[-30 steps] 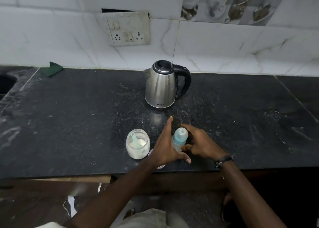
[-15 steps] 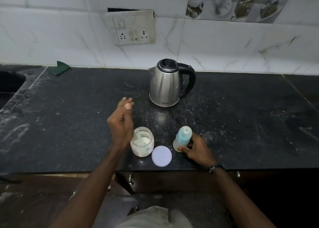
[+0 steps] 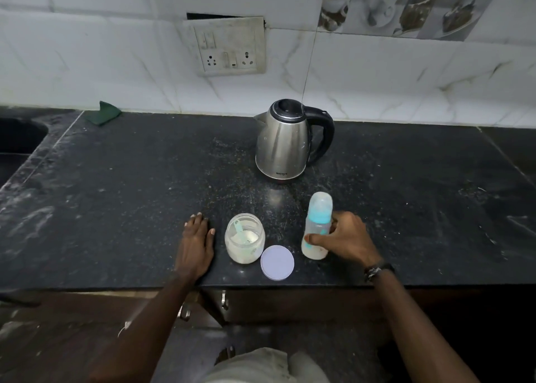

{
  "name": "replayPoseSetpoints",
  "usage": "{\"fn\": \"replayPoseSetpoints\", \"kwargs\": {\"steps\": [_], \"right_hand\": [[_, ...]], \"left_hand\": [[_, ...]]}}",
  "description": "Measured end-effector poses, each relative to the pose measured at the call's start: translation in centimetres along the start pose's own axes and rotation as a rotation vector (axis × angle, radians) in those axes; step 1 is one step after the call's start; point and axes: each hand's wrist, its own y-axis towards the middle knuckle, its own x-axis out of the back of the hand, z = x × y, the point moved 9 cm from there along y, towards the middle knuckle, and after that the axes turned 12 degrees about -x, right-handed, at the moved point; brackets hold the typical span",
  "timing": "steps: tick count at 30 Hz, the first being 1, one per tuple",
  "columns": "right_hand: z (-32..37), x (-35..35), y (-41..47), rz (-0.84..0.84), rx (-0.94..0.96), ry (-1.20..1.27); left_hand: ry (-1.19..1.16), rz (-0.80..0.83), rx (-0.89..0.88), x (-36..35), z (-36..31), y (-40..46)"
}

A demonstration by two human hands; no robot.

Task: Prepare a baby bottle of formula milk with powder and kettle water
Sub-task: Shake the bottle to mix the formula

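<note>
Upright on the surface (image 3: pixel 116 208) near the front edge, the bottle (image 3: pixel 316 228) is gripped low by the right hand (image 3: pixel 345 240); the left hand (image 3: pixel 195 244) lies flat, holding nothing. Light, smooth plastic, probably top-heavy: best held around its middle.

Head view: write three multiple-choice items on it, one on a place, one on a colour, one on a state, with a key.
1. Where does the loose round lid lie?
A. on the kettle
B. on the counter between powder jar and baby bottle
C. in the sink

2. What colour is the bottle's collar?
A. red
B. yellow
C. turquoise

3. What is the powder jar's state?
A. open, scoop inside
B. capped
C. tipped over

Key: B, it lies flat on the counter in front of the gap between them; C, the band under the clear cap of the baby bottle is turquoise; A, its mouth is bare and a scoop stands in the powder.
</note>
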Motion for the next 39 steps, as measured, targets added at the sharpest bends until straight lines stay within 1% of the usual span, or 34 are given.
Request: {"fn": "replayPoseSetpoints", "kwargs": {"steps": [2, 3, 4, 6, 7, 8, 9, 11, 13, 14, 16, 17, 18, 20, 21, 23, 25, 28, 29, 30, 32, 35, 39], "right_hand": [[0.9, -0.1, -0.7, 0.021, 0.088, 0.01], [1.5, 0.0, -0.9, -0.001, 0.115, 0.028], [1.7, 0.6, -1.0, -0.035, 0.1, 0.043], [1.8, 1.5, -1.0, -0.079, 0.039, -0.065], [2.0, 1.5, -1.1, -0.054, 0.038, -0.089], [2.3, 1.1, -1.3, -0.003, 0.101, -0.103], [2.8, 0.8, -1.8, 0.038, 0.157, -0.082], [3.5, 0.9, -2.2, 0.043, 0.192, 0.02], [3.6, 1.3, -2.0, 0.0, 0.15, -0.087], [3.5, 1.2, -2.1, 0.017, 0.125, -0.114], [4.0, 0.3, -2.8, 0.105, 0.206, -0.103], [4.1, 0.4, -2.9, 0.079, 0.225, -0.116], [4.2, 0.8, -2.9, 0.038, 0.223, -0.082], [4.2, 1.4, -2.5, -0.013, 0.155, -0.131], [4.0, 1.3, -2.6, -0.001, 0.128, -0.153], [4.1, 0.9, -2.7, 0.058, 0.165, -0.135], [4.2, 1.5, -2.6, -0.03, 0.156, -0.162], [4.3, 1.5, -2.6, -0.029, 0.116, -0.175], [4.4, 1.2, -2.7, 0.007, 0.14, -0.143], [4.1, 1.3, -2.6, 0.007, 0.112, -0.124], [4.2, 1.6, -2.5, -0.049, 0.096, -0.155], [4.4, 1.1, -2.7, 0.0, 0.129, -0.156], [4.1, 2.1, -2.4, -0.072, 0.08, -0.141]], "left_hand": [[0.014, -0.002, -0.013, 0.0, -0.1, 0.0], [0.021, -0.002, -0.019, -0.1, -0.1, 0.0], [0.026, 0.0, -0.02, -0.1, -0.1, 0.0], [0.028, 0.006, -0.013, -0.1, -0.1, -0.1], [0.027, 0.004, -0.015, -0.1, -0.1, -0.1], [0.022, -0.001, -0.019, 0.0, -0.1, -0.1], [0.016, -0.004, -0.024, 0.1, -0.2, -0.1], [0.011, -0.003, -0.027, 0.1, -0.3, -0.1], [0.008, 0.004, -0.019, 0.2, -0.4, -0.2], [0.004, 0.01, -0.012, 0.2, -0.4, -0.3], [-0.003, 0.019, -0.007, 0.4, -0.4, -0.3], [-0.003, 0.02, -0.007, 0.4, -0.5, -0.4], [-0.003, 0.02, -0.005, 0.4, -0.5, -0.4], [-0.008, 0.02, 0.006, 0.4, -0.5, -0.5], [-0.01, 0.018, 0.009, 0.4, -0.5, -0.5], [-0.009, 0.013, 0.005, 0.5, -0.6, -0.4], [-0.007, 0.016, 0.004, 0.4, -0.5, -0.4], [-0.001, 0.022, 0.01, 0.4, -0.4, -0.4], [-0.001, 0.016, 0.008, 0.4, -0.4, -0.4], [-0.001, 0.012, 0.005, 0.5, -0.4, -0.4], [0.002, 0.013, 0.004, 0.5, -0.4, -0.4], [0.001, 0.009, -0.003, 0.5, -0.4, -0.4], [0.003, 0.001, -0.008, 0.4, -0.4, -0.4]]}}
